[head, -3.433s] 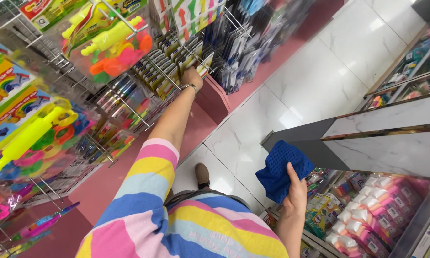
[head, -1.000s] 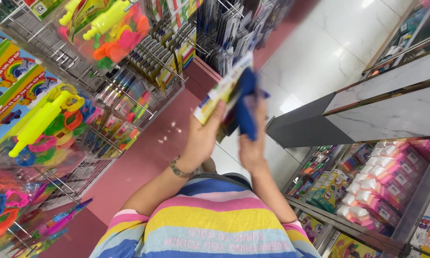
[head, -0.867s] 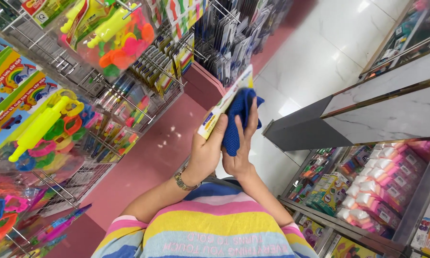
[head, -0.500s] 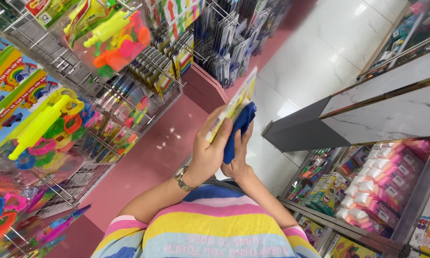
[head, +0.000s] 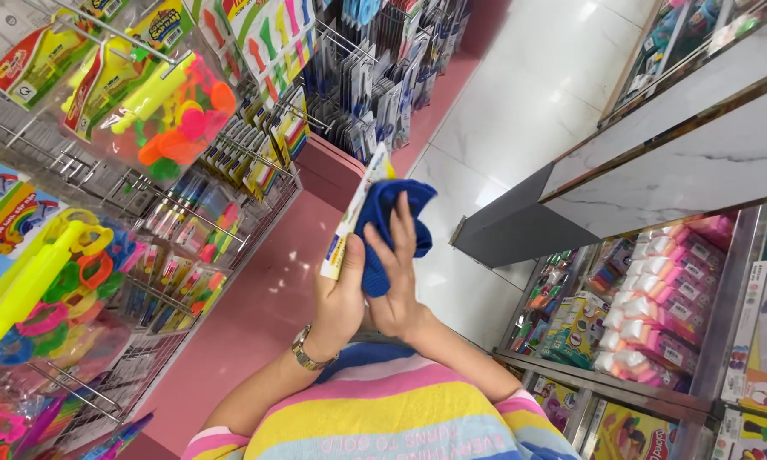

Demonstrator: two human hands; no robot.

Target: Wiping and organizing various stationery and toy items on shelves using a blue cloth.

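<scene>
My left hand (head: 339, 298) holds a flat, thin packet (head: 353, 211) by its lower end, edge-on to the camera, in front of my chest. It wears a wristwatch (head: 303, 350). My right hand (head: 398, 277) presses a blue cloth (head: 385, 223) flat against the side of the packet, fingers spread over the cloth. Both arms come out of a striped pastel shirt (head: 383, 417) at the bottom of the view.
A wire rack (head: 111, 213) on the left carries hanging bags of bright plastic toys and small carded items. Dark carded goods (head: 383, 77) hang further ahead. A marble-topped counter (head: 656, 162) with boxed goods on shelves (head: 647, 315) stands on the right. White floor tiles (head: 519, 111) run between.
My left hand took the packet from the rack and brought it in front of me. My right hand raised the cloth onto it and has been sliding it over the packet's side.
</scene>
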